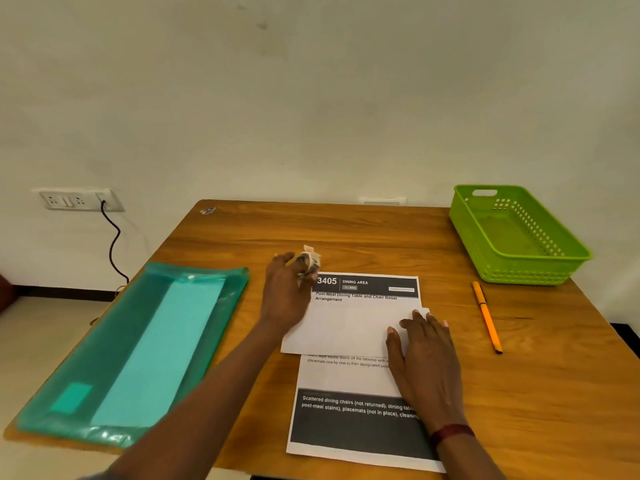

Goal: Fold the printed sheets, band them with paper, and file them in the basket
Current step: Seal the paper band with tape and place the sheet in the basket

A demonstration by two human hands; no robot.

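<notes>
Head view: printed sheet [349, 327] mid-table, folded over itself, middle text hidden; right hand [424, 355] flat, fingers straight, pressing its right edge; left hand [285, 292] at its top-left corner grips small paper roll [310, 259], blurred; basket [519, 270] far right of sheet.

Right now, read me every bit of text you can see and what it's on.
"3405" and "DINING AREA": dark header of the printed paper.
"Post-Meal Dining Table and Chair Reset Arrangement": just below it.
"wipe visible stains off the tabletop": small middle line.
"Scattered dining chairs (not returned)" and "placemats (not in place)": near dark band.
Header tags: too blurred.
</notes>
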